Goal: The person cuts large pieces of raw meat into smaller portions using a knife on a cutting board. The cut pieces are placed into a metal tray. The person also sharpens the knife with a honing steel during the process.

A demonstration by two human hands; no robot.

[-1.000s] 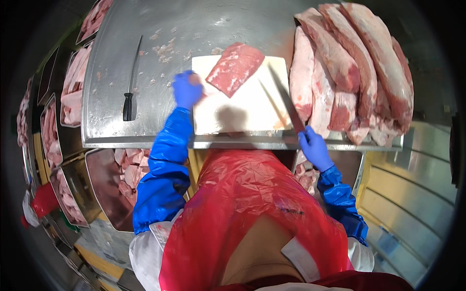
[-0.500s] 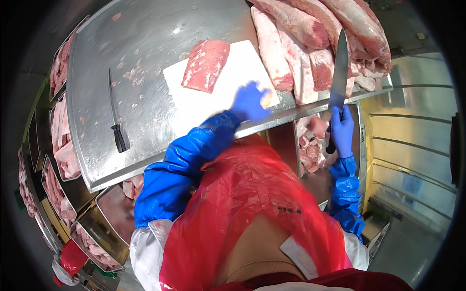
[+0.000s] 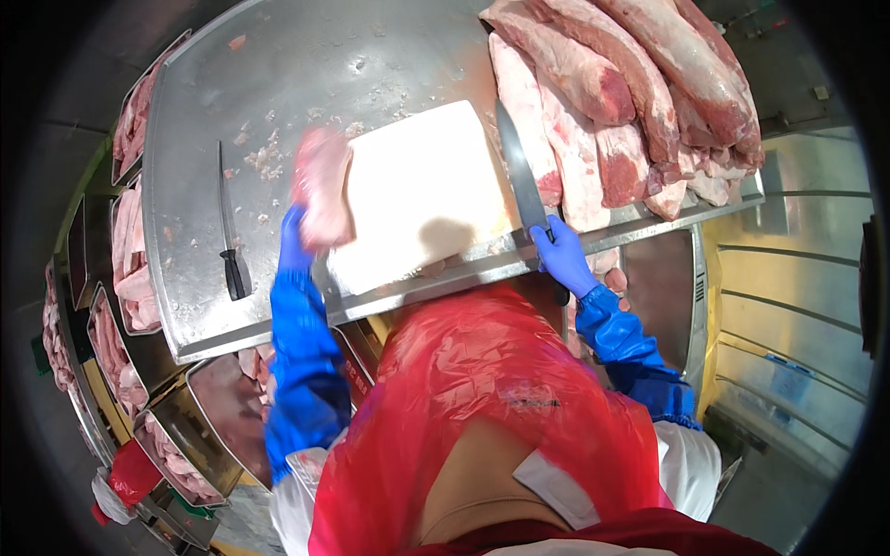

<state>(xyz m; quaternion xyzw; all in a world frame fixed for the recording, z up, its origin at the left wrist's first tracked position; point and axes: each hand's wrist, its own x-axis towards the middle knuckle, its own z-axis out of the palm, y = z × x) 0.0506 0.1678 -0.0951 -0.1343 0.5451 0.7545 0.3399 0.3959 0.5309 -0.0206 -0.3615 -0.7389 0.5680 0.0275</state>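
My left hand (image 3: 294, 243), in a blue glove, is closed on the near end of a piece of pork loin (image 3: 323, 190). The meat is blurred by motion and sits at the left edge of the white cutting board (image 3: 426, 176). In my right hand (image 3: 564, 257), also gloved in blue, is the black handle of a large knife (image 3: 522, 171). Its long blade points away from me along the board's right edge, beside the heaped loins. A thin knife (image 3: 230, 255) with a black handle lies on the steel table (image 3: 204, 320), left of the meat.
Several long pork loins (image 3: 640, 102) are piled at the table's right end. Meat scraps (image 3: 266, 157) are scattered beyond the thin knife. Metal trays of meat (image 3: 116, 357) stand to the left, and others sit below the table's front edge. A person in red (image 3: 133, 475) is at lower left.
The loin piece has gone from the board's middle to its left edge, now in my left hand. My right hand has brought the knife leftward, its blade lower beside the board.
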